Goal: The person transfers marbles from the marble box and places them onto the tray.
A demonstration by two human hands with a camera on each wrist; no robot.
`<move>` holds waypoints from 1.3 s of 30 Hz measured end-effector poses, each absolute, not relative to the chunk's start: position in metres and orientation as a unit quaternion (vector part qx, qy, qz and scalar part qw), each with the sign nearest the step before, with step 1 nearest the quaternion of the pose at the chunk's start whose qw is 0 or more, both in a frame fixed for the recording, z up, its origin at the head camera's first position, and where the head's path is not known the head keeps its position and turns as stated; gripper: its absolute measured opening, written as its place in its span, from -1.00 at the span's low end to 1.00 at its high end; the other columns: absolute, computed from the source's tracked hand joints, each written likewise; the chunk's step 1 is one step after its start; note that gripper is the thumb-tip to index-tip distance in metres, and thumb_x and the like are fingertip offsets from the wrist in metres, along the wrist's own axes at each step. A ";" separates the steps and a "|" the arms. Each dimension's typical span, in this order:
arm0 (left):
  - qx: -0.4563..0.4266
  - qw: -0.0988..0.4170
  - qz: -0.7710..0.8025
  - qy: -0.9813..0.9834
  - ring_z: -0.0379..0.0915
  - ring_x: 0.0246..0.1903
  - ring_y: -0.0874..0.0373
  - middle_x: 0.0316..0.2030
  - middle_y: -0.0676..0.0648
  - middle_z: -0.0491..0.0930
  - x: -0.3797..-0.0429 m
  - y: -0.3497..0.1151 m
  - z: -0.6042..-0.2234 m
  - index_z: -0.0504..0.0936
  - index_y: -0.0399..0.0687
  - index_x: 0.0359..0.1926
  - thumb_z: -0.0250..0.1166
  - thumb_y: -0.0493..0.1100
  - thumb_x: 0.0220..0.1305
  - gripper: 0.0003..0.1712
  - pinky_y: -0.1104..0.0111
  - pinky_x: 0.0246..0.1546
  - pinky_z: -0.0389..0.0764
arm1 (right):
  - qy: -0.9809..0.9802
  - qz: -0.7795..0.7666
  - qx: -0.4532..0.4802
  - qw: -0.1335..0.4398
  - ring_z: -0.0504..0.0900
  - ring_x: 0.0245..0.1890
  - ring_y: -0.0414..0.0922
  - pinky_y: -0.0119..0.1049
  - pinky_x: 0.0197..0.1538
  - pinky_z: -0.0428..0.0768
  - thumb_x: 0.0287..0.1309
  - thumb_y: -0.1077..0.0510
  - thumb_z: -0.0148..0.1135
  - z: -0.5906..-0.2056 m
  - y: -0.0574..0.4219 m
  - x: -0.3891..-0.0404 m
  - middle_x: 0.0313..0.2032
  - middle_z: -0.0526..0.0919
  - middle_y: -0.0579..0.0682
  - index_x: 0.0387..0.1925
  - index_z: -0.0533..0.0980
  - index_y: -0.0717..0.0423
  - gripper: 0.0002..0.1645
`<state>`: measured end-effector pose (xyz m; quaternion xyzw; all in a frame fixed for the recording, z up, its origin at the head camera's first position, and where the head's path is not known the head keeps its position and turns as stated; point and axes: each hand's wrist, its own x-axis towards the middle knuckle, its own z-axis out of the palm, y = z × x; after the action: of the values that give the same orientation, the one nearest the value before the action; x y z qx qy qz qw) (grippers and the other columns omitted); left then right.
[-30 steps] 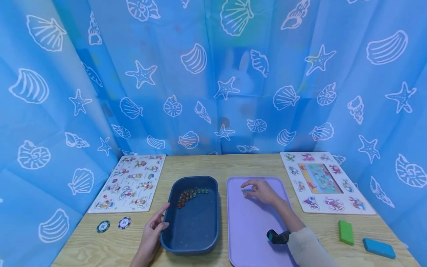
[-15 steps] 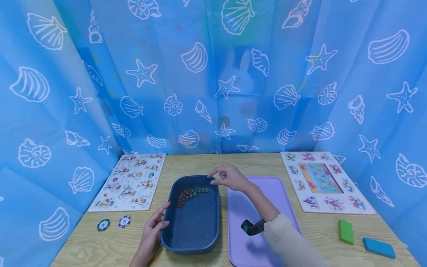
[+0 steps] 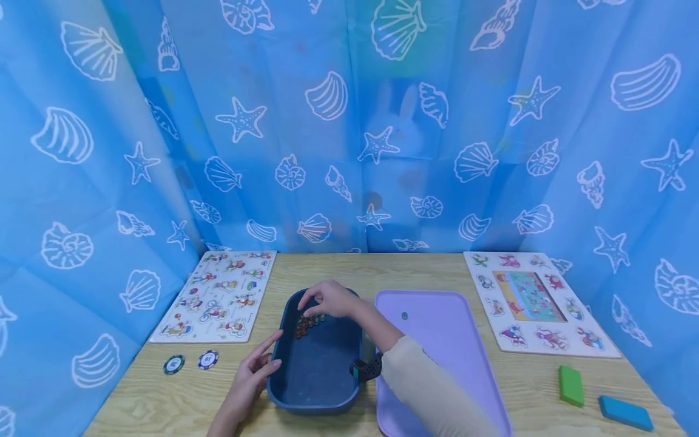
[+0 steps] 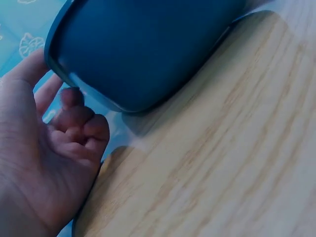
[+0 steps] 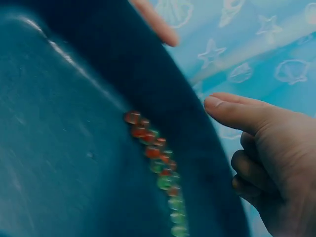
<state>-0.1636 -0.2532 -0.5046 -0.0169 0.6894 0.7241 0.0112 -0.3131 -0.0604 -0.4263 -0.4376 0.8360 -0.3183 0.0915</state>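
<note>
Above the bin (image 3: 322, 376), the empty right hand (image 3: 334, 298) parts thumb and finger; the left hand (image 3: 247, 379) holds the bin. Picking the marbles (image 5: 152, 151) inside seems underway, probably calling next for a pinch.

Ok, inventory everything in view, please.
Backdrop: one, shell-printed blue, behind
Table: one, wood-brown, foreground
Bin: one, navy, on table
Marbles: over a dozen, red/green, in bin
Tray: one, lilac, right of bin
Lone marble: one, green, on tray
Puzzle boards: two, white, far corners
Poker chips: two, green/blue, left of bin
Blocks: two, green/blue, near right
Wrist camera: one, black, right wrist
Sleeve: one, cream, right arm
Left hand: one, at bin's side
Right hand: one, over bin
</note>
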 end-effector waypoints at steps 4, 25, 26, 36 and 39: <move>-0.012 0.037 0.719 0.694 0.14 -0.79 0.24 -0.77 0.09 0.29 -0.163 -0.258 -0.502 0.24 0.13 0.27 0.16 -0.15 0.18 -0.39 0.50 -0.70 0.28 | 0.849 -0.287 -0.430 0.112 0.15 -0.80 -0.27 -0.47 -0.61 0.22 0.02 0.08 0.25 -0.439 -0.074 -0.314 -0.81 0.23 -0.17 -0.26 0.62 -0.07 -0.81; -0.015 0.042 0.709 0.703 0.05 -0.84 0.22 -0.82 0.05 0.19 -0.157 -0.253 -0.485 0.26 0.05 0.26 0.17 -0.20 0.18 -0.40 0.47 -0.78 0.15 | 0.883 -0.195 -0.402 0.140 0.48 -0.43 -0.39 -0.48 -0.29 0.44 -0.07 0.07 0.33 -0.458 -0.082 -0.307 -0.34 0.59 -0.30 -0.40 0.62 -0.17 -0.89; -0.016 0.042 0.709 0.704 0.04 -0.84 0.22 -0.82 0.05 0.19 -0.156 -0.252 -0.485 0.27 0.05 0.25 0.18 -0.20 0.18 -0.40 0.47 -0.78 0.15 | 0.883 -0.198 -0.401 0.141 0.48 -0.44 -0.39 -0.49 -0.31 0.44 -0.07 0.07 0.33 -0.456 -0.080 -0.306 -0.36 0.58 -0.30 -0.40 0.62 -0.17 -0.90; -0.050 0.037 0.697 0.714 0.08 -0.85 0.21 -0.82 0.05 0.22 -0.155 -0.249 -0.484 0.30 0.14 0.23 0.17 -0.19 0.19 -0.44 0.48 -0.78 0.18 | 0.851 -0.305 -0.414 0.109 0.24 -0.69 -0.28 -0.47 -0.55 0.26 0.02 0.03 0.25 -0.417 -0.061 -0.292 -0.62 0.42 -0.28 -0.30 0.60 -0.13 -0.85; -0.056 0.041 0.697 0.714 0.08 -0.84 0.20 -0.82 0.05 0.24 -0.156 -0.248 -0.483 0.31 0.18 0.22 0.17 -0.18 0.19 -0.44 0.47 -0.76 0.19 | 0.842 -0.348 -0.401 0.095 0.12 -0.75 -0.23 -0.43 -0.56 0.19 0.01 0.00 0.24 -0.402 -0.043 -0.287 -0.75 0.23 -0.21 -0.27 0.61 -0.12 -0.80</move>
<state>-0.1555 -0.2481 -0.4827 -0.0563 0.7138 0.6969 0.0409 -0.2865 -0.0430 -0.4020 -0.4012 0.8421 -0.3476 0.0952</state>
